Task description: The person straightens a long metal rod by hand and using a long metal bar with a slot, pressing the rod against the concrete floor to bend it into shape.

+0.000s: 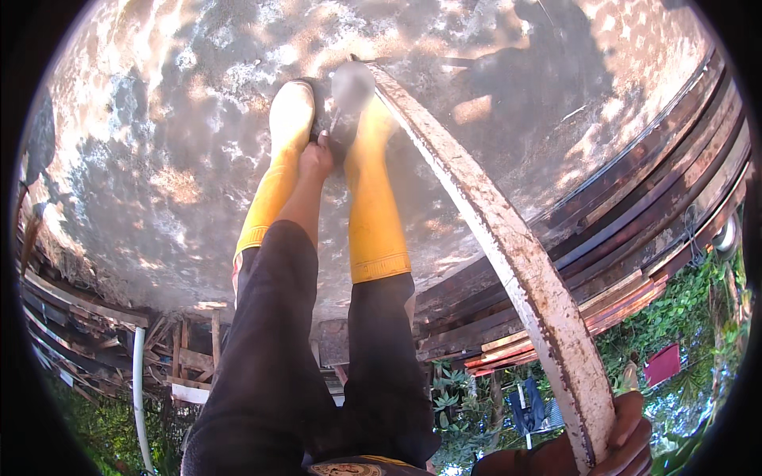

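A long wooden board with chipped whitish paint runs slantwise from beside my right boot to the lower right. Around its near end my right hand is closed, fingers on the edge. Its far end rests at the ground, close to a small dark piece. My left hand reaches down between my two yellow rubber boots. It is closed, with a thin, pale, stick-like thing showing just past it; its kind cannot be made out. A round blurred patch hides the area by the toe of my right boot.
Mottled concrete ground lies under the boots. Stacked long planks line the right side. A heap of scrap wood and a pale pole are at the lower left, with green plants at the lower right.
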`<state>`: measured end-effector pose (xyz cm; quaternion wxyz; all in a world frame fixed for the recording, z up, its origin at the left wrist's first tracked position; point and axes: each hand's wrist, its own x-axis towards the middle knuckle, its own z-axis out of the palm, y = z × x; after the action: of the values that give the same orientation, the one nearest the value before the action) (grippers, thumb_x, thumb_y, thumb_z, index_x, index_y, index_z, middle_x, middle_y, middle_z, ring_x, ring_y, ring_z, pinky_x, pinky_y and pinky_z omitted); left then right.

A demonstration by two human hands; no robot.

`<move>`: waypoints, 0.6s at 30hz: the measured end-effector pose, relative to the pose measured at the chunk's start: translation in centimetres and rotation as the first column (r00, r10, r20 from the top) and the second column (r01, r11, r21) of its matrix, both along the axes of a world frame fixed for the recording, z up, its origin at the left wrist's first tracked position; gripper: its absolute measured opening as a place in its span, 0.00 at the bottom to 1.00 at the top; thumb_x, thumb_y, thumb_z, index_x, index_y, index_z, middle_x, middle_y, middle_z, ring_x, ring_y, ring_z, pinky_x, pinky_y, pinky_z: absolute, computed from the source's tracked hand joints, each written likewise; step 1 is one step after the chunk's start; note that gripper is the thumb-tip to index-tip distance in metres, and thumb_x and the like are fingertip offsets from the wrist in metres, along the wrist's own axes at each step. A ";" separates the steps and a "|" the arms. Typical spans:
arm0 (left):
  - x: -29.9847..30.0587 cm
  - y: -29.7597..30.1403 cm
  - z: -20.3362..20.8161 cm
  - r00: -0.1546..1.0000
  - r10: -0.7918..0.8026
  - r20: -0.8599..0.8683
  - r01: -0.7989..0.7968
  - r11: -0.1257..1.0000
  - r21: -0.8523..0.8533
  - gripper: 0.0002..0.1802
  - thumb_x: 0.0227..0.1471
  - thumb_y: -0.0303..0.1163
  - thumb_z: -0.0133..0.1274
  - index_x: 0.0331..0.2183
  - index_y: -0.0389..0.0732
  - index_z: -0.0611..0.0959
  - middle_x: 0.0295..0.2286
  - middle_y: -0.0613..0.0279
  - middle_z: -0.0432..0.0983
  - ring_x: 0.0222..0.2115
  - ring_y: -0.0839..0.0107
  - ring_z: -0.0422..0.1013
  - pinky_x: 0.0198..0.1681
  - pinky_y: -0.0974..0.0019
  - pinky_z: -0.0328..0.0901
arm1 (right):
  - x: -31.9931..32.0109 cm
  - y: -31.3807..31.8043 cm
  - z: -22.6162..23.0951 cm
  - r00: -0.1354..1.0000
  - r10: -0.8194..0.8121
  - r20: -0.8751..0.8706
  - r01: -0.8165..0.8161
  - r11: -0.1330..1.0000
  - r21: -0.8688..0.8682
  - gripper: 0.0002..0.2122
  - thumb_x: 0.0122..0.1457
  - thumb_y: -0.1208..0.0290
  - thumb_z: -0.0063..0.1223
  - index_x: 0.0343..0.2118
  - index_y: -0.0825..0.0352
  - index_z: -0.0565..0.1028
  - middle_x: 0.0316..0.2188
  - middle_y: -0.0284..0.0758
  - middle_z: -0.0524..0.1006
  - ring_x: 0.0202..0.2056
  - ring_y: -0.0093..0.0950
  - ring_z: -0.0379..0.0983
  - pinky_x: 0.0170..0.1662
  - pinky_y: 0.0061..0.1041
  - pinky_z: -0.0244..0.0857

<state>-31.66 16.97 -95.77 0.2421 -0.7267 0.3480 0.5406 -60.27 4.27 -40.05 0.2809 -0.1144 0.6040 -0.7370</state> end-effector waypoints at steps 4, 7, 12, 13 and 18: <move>-1.5 -0.4 1.5 0.997 0.000 -0.074 -0.004 0.999 -0.052 0.46 0.58 0.65 0.28 0.49 0.25 0.70 0.46 0.27 0.67 0.51 0.36 0.63 0.54 0.48 0.58 | 1.5 0.3 -0.3 0.997 0.072 0.035 -0.073 0.997 0.012 0.19 0.63 0.68 0.32 0.12 0.58 0.58 0.14 0.28 0.58 0.27 0.26 0.57 0.51 0.35 0.48; -0.8 -0.7 2.8 0.975 -0.134 -0.176 0.121 0.989 -0.082 0.40 0.59 0.61 0.26 0.52 0.35 0.70 0.47 0.30 0.67 0.49 0.39 0.65 0.54 0.51 0.60 | 0.7 -0.8 -1.3 0.980 0.166 0.105 -0.161 0.986 -0.052 0.19 0.64 0.69 0.32 0.12 0.57 0.58 0.15 0.27 0.59 0.28 0.25 0.57 0.53 0.35 0.47; -0.6 -2.1 2.4 0.988 -0.008 -0.152 0.009 1.000 0.011 0.45 0.58 0.64 0.29 0.49 0.27 0.70 0.47 0.28 0.66 0.51 0.40 0.63 0.54 0.51 0.60 | 0.1 -0.9 -1.2 0.934 0.210 0.289 -0.237 0.970 0.059 0.21 0.66 0.65 0.33 0.13 0.60 0.61 0.21 0.29 0.63 0.35 0.28 0.61 0.64 0.42 0.37; -0.8 -2.3 2.2 0.990 0.014 -0.141 -0.008 0.999 0.040 0.46 0.57 0.64 0.29 0.48 0.25 0.70 0.47 0.28 0.67 0.52 0.40 0.63 0.54 0.51 0.60 | 0.6 -1.0 -1.3 0.930 0.199 0.307 -0.248 0.961 0.127 0.17 0.66 0.63 0.34 0.19 0.62 0.63 0.27 0.34 0.64 0.41 0.32 0.60 0.64 0.47 0.37; -1.3 -1.9 1.9 0.987 0.026 -0.155 -0.028 1.000 -0.010 0.48 0.56 0.66 0.29 0.48 0.24 0.72 0.45 0.25 0.68 0.52 0.39 0.62 0.55 0.51 0.58 | 3.1 -3.2 1.6 0.768 0.227 0.599 -0.604 0.567 0.560 0.12 0.65 0.62 0.39 0.34 0.66 0.68 0.53 0.50 0.61 0.60 0.42 0.52 0.60 0.62 0.45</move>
<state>-32.99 15.05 -93.83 0.2023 -0.6886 0.3592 0.5966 -57.21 1.06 -38.48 0.6082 0.0420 0.7124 -0.3475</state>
